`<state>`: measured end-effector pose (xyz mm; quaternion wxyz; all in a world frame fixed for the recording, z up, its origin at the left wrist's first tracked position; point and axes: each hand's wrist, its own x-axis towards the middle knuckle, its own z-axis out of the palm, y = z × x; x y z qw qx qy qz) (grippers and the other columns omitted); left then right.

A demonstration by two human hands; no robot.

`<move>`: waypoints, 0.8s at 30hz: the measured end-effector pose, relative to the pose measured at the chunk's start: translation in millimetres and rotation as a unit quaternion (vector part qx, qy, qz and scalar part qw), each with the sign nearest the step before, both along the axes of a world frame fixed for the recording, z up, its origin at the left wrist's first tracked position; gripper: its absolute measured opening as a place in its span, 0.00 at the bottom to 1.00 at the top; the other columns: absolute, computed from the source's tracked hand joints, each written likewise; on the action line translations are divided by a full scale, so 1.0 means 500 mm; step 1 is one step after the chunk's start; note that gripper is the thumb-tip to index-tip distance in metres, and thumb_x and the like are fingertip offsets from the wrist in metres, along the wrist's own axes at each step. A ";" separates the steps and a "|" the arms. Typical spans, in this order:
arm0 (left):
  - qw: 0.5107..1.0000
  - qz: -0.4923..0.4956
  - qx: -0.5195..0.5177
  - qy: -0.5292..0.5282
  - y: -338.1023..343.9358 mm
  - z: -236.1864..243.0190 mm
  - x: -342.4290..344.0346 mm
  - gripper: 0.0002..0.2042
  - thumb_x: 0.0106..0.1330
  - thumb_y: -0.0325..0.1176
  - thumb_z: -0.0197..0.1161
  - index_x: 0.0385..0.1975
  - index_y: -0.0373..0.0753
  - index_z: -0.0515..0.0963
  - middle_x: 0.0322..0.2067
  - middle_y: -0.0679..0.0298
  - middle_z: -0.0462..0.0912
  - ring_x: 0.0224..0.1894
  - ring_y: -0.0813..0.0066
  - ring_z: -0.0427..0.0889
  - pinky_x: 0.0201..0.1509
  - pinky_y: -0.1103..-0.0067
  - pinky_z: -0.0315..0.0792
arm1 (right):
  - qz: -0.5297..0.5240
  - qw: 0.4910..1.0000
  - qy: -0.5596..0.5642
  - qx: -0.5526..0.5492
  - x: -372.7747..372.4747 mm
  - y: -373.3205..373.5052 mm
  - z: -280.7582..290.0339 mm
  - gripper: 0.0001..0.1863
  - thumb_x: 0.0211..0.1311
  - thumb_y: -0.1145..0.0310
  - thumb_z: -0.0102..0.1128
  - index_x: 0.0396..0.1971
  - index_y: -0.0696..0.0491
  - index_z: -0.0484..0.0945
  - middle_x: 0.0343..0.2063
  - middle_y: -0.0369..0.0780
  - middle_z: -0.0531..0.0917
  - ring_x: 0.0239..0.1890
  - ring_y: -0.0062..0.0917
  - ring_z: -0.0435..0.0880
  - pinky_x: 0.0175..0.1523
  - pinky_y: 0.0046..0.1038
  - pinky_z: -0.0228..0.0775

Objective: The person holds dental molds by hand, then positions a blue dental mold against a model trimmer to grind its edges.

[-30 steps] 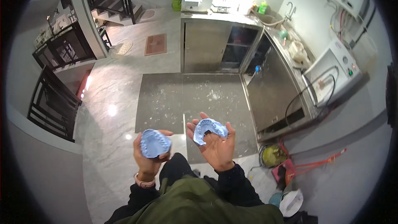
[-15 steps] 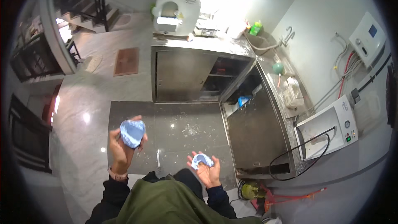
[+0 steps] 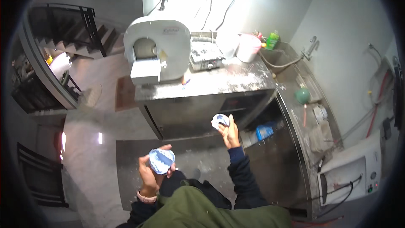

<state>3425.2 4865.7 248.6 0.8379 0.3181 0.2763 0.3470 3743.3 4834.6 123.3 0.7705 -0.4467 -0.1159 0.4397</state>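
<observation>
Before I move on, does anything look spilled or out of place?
Yes: white residue streaks the counter beyond the right hand, looking untidy, like spilled powder. The dental cast in the left hand shows no obvious damage; the U-shaped cast is too blurred to judge.

Head camera: worn fisheye, above the green garment
Facing: down and forward, over left hand and right hand, toward the desk
Nearness: hands near, desk beyond, stairs farthest
</observation>
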 end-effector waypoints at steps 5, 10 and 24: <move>0.997 0.069 0.003 0.043 0.326 0.019 0.252 0.34 0.62 0.56 0.34 0.55 0.34 0.69 0.21 0.57 0.76 0.18 0.72 0.73 0.19 0.79 0.66 | -0.006 0.994 -0.095 -0.050 0.412 0.523 -0.027 0.22 0.71 0.51 0.44 0.49 0.56 0.70 0.40 0.43 0.80 0.35 0.29 0.83 0.38 0.26 0.77; 0.991 0.123 0.015 0.049 0.601 0.024 0.511 0.34 0.62 0.56 0.36 0.53 0.30 0.70 0.17 0.58 0.74 0.15 0.71 0.71 0.15 0.79 0.65 | 0.025 0.960 -0.222 -0.166 0.682 0.846 -0.040 0.18 0.69 0.56 0.48 0.45 0.56 0.74 0.29 0.44 0.82 0.23 0.26 0.83 0.25 0.30 0.78; 0.978 -0.203 0.005 0.045 0.919 0.068 1.423 0.39 0.58 0.57 0.34 0.56 0.25 0.66 0.26 0.51 0.77 0.22 0.61 0.77 0.21 0.75 0.69 | -0.293 0.853 -0.402 -0.158 1.536 0.762 0.158 0.07 0.60 0.70 0.56 0.29 0.57 0.81 0.22 0.34 0.82 0.23 0.15 0.78 0.28 0.24 0.69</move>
